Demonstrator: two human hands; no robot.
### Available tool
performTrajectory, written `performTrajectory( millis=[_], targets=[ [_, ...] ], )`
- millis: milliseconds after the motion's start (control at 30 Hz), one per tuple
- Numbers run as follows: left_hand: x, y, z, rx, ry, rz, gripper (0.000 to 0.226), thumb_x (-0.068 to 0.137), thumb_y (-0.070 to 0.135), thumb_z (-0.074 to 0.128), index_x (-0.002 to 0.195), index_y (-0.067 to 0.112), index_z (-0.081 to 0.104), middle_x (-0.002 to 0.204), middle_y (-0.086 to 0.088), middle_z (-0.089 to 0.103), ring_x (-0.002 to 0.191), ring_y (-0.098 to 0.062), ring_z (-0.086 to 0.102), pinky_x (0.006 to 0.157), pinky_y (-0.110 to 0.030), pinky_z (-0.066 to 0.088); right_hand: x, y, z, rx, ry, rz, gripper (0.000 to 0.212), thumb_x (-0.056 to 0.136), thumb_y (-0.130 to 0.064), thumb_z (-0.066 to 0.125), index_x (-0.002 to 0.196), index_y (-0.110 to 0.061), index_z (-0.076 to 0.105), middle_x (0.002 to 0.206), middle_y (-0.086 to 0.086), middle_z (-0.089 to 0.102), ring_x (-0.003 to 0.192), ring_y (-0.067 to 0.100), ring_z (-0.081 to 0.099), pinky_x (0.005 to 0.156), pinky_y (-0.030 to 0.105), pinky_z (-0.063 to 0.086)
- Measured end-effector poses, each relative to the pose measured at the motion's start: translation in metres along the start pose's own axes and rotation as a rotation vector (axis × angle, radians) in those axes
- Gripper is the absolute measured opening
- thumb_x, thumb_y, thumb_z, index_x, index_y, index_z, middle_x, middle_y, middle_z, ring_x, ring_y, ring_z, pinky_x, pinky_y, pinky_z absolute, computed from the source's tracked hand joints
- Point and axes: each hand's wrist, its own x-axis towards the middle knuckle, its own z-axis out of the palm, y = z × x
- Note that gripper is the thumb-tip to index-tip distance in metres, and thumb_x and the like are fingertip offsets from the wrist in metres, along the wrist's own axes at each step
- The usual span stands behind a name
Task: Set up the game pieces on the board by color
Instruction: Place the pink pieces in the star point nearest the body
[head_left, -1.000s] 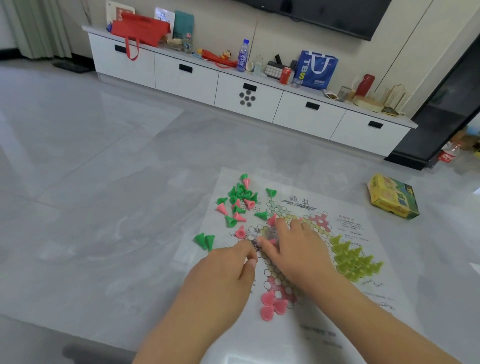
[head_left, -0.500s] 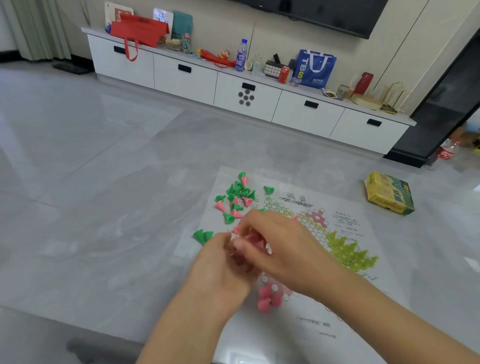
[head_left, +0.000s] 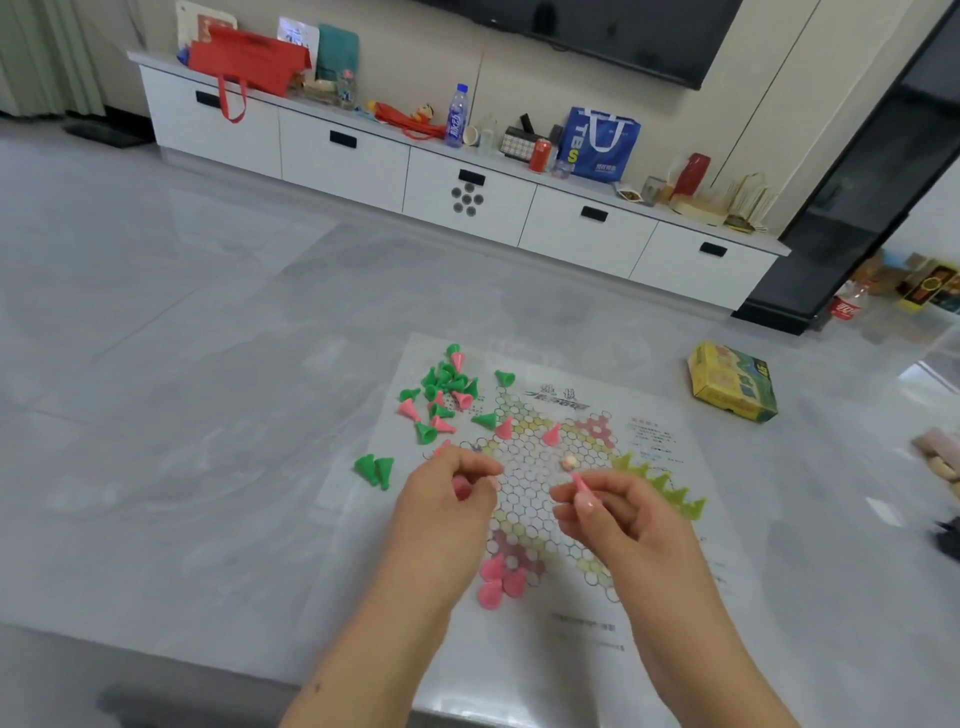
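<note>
Sorting pink cones
Each hand, left hand (head_left: 447, 499) and right hand (head_left: 618, 512), pinches a pink cone (head_left: 581, 483); light, hard, slippery — hold its fat bottom.

We see a bright, evenly daylit room with soft glare on the glossy floor (head_left: 156, 322) toward 9 o'clock. Edges bow with wide-angle distortion, and motion blur smears the 3 o'clock margin.
</note>
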Motion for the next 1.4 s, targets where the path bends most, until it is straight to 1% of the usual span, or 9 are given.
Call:
performTrajectory(
  millis=[167, 267, 333, 433, 533, 667, 800, 1067, 1400],
  targets=[
    [0.000, -0.003, -0.008, 0.349, 0.045, 0.283, 0.017, 0.094, 0.011, 0.043, 0.099, 0.023, 0.054, 0.087, 0.022, 0.042, 0.080, 0.010, 0.042, 0.068, 0.008, 0.030, -0.002, 0.032, -0.013, 0.068, 0.124, 0.117, 0.007, 0.091, -0.005, 0.050, 0.090, -0.007, 0.057, 0.090, 0.006, 0.073, 0.081, 0.014, 0.070, 0.067, 0.017, 0.056],
    [0.003, -0.004, -0.013, 0.361, 0.038, 0.207, 0.018, 0.094, 0.012, 0.043, 0.098, 0.023, 0.056, 0.082, 0.020, 0.041, 0.075, 0.007, 0.042, 0.064, 0.004, 0.033, -0.001, 0.038, -0.009, 0.081, 0.078, 0.134, 0.004, 0.092, -0.006, 0.050, 0.092, -0.006, 0.054, 0.092, 0.005, 0.073, 0.086, 0.015, 0.070, 0.075, 0.019, 0.056],
    [0.005, -0.003, -0.017, 0.377, 0.022, 0.168, 0.019, 0.094, 0.011, 0.044, 0.094, 0.025, 0.057, 0.078, 0.019, 0.041, 0.071, 0.004, 0.043, 0.060, -0.004, 0.036, -0.001, 0.040, -0.007, -0.013, 0.010, 0.082, 0.005, 0.090, -0.006, 0.053, 0.089, -0.010, 0.056, 0.097, -0.004, 0.069, 0.089, 0.005, 0.067, 0.079, 0.014, 0.052],
    [0.006, -0.002, -0.018, 0.386, -0.041, 0.134, 0.027, 0.092, 0.009, 0.046, 0.079, 0.031, 0.054, 0.079, 0.015, 0.049, 0.073, -0.001, 0.049, 0.058, -0.010, 0.035, -0.002, 0.042, -0.009, -0.250, -0.004, -0.026, 0.014, 0.084, -0.007, 0.062, 0.081, -0.022, 0.062, 0.088, -0.008, 0.063, 0.076, -0.001, 0.058, 0.071, 0.008, 0.043],
    [0.006, -0.003, -0.017, 0.273, -0.094, 0.073, 0.030, 0.092, 0.005, 0.042, 0.079, 0.028, 0.056, 0.079, 0.006, 0.054, 0.065, -0.011, 0.051, 0.057, -0.019, 0.038, -0.002, 0.038, -0.016, -0.343, -0.022, -0.055, 0.016, 0.082, -0.011, 0.066, 0.076, -0.025, 0.063, 0.072, -0.011, 0.065, 0.064, -0.001, 0.054, 0.062, 0.008, 0.040],
    [0.009, -0.004, -0.016, 0.240, -0.094, 0.055, 0.036, 0.094, 0.003, 0.033, 0.082, 0.028, 0.056, 0.078, 0.004, 0.052, 0.059, -0.014, 0.046, 0.056, -0.025, 0.039, -0.004, 0.035, -0.020, -0.466, -0.136, -0.070, 0.016, 0.084, -0.015, 0.064, 0.075, -0.028, 0.064, 0.079, -0.021, 0.067, 0.072, -0.005, 0.058, 0.063, 0.005, 0.040],
    [0.008, -0.007, -0.018, 0.291, -0.066, 0.036, 0.034, 0.095, 0.007, 0.030, 0.083, 0.027, 0.054, 0.078, 0.000, 0.051, 0.059, -0.018, 0.043, 0.057, -0.029, 0.037, -0.005, 0.039, -0.018, -0.601, -0.205, -0.111, 0.014, 0.085, -0.017, 0.063, 0.082, -0.029, 0.066, 0.077, -0.017, 0.069, 0.081, -0.004, 0.059, 0.067, 0.007, 0.042],
    [0.005, -0.004, -0.022, 0.440, -0.046, 0.050, 0.024, 0.095, 0.009, 0.030, 0.091, 0.024, 0.049, 0.081, -0.009, 0.053, 0.061, -0.020, 0.043, 0.058, -0.030, 0.035, -0.002, 0.044, -0.017, -0.741, -0.230, -0.211, 0.008, 0.085, -0.020, 0.062, 0.085, -0.027, 0.068, 0.080, -0.015, 0.067, 0.085, 0.000, 0.054, 0.069, 0.009, 0.040],
    [0.004, -0.002, -0.020, 0.484, -0.088, 0.082, 0.012, 0.095, 0.019, 0.040, 0.090, 0.024, 0.049, 0.067, 0.003, 0.044, 0.054, -0.009, 0.038, 0.046, -0.014, 0.034, -0.002, 0.047, -0.015, -0.760, -0.229, -0.251, 0.007, 0.084, -0.019, 0.064, 0.083, -0.025, 0.067, 0.076, -0.014, 0.064, 0.083, 0.002, 0.053, 0.066, 0.009, 0.038]
  ],
)
